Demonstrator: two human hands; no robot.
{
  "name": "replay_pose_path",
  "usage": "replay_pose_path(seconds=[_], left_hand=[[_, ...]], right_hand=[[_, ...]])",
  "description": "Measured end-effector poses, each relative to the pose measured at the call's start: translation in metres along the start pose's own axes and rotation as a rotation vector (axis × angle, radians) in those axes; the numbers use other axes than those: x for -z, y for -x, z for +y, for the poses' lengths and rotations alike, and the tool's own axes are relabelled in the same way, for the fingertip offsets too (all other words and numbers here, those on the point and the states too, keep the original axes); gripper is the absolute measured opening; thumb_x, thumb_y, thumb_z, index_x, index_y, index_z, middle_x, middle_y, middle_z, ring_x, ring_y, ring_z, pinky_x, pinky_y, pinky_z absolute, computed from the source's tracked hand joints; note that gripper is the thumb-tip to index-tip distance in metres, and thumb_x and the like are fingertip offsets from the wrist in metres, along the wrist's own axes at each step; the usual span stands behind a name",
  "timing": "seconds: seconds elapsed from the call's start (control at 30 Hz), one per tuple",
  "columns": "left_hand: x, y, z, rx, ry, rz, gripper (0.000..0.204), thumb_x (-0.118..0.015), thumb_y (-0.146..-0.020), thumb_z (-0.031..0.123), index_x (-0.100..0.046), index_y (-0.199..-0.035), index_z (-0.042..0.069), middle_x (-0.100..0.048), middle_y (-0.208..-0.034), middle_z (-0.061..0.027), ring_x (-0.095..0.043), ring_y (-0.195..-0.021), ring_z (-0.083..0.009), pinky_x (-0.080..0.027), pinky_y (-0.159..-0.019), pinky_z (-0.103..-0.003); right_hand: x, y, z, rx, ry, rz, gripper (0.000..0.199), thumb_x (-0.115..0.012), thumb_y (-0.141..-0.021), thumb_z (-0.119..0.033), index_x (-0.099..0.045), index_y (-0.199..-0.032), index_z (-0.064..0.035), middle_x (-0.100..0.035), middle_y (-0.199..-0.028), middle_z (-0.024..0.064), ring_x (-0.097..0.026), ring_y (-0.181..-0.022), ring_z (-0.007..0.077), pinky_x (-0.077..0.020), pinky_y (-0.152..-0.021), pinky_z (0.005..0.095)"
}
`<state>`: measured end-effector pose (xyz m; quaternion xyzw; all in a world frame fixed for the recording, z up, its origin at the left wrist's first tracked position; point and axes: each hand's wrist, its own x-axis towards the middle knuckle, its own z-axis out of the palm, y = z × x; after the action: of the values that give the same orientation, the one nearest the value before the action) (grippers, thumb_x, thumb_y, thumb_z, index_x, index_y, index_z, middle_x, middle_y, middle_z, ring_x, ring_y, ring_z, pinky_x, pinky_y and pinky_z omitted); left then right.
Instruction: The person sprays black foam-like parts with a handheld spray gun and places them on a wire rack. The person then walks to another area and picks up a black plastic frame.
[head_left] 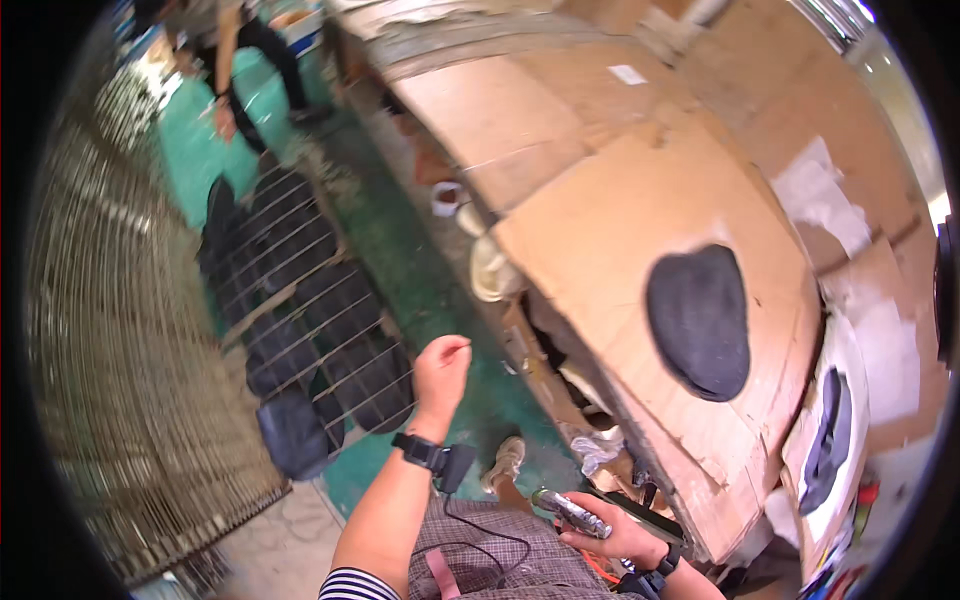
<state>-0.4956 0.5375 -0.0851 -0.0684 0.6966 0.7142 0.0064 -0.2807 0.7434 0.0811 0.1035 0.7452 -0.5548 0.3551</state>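
Observation:
My left hand (442,375) is raised over the green floor beside a wire rack, its fingers curled closed with nothing showing in them. Close by, several dark, rounded flat pieces (335,300) lie on the rack's thin bars. In my right hand (625,535), low in front of my body, is a short silvery cylindrical tool (575,513) with a greenish end; its exact kind is unclear. A single dark oval piece (700,320) lies flat on the cardboard-covered table to the right, apart from both hands.
Stacked wire racks (150,350) stand along the left. The cardboard tabletop (580,200) runs along the right, with cluttered shelving under its edge. A white board (845,400) bearing a dark piece leans at far right. Another person's hand (224,118) is at the far left.

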Motion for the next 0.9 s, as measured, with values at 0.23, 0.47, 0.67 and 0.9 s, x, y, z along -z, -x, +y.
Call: replay_pose_path(seconds=[0.23, 0.47, 0.67, 0.9], left_hand=[[-0.249, -0.016, 0.057, -0.612, -0.623, -0.292, 0.013, -0.067, -0.071, 0.012, -0.067, -0.083, 0.009, -0.061, -0.082, -0.0072, -0.054, -0.087, -0.0271, -0.043, -0.079, -0.038], [-0.336, -0.019, 0.04, -0.49, -1.05, -0.319, 0.015, -0.07, -0.069, 0.022, -0.068, -0.082, 0.016, -0.059, -0.092, -0.0048, -0.049, -0.097, -0.0263, -0.038, -0.085, -0.042], [-0.361, -0.02, 0.061, -0.224, -0.506, -0.349, 0.003, -0.064, -0.073, 0.013, -0.064, -0.072, 0.011, -0.06, -0.078, -0.0056, -0.057, -0.076, -0.0254, -0.046, -0.069, -0.039], [-0.363, -0.008, 0.064, 0.922, 0.569, -0.421, 0.026, -0.058, -0.075, 0.004, -0.055, -0.101, 0.001, -0.061, -0.098, -0.0093, -0.059, -0.091, -0.0224, -0.048, -0.076, -0.04]], right_hand=[[0.072, 0.084, 0.053, 0.042, -0.268, 0.31, 0.052, -0.069, -0.08, -0.013, -0.046, -0.126, -0.0036, -0.062, -0.1, 0.0034, -0.057, -0.093, 0.009, -0.0452, -0.084, 0.0262], [0.104, 0.114, 0.095, -0.03, -0.523, 0.502, 0.056, -0.073, -0.078, -0.019, -0.047, -0.125, -0.0039, -0.059, -0.096, 0.0034, -0.055, -0.088, 0.0093, -0.0453, -0.079, 0.0252], [0.122, 0.113, 0.11, 0.012, -0.59, 0.484, 0.057, -0.073, -0.077, -0.012, -0.046, -0.126, -0.0014, -0.059, -0.101, 0.0015, -0.054, -0.093, 0.0087, -0.0448, -0.083, 0.025], [0.126, 0.106, 0.136, 0.017, -0.615, 0.521, 0.059, -0.075, -0.076, -0.02, -0.047, -0.124, -0.0003, -0.06, -0.102, 0.0075, -0.056, -0.091, 0.0121, -0.0457, -0.081, 0.027]])
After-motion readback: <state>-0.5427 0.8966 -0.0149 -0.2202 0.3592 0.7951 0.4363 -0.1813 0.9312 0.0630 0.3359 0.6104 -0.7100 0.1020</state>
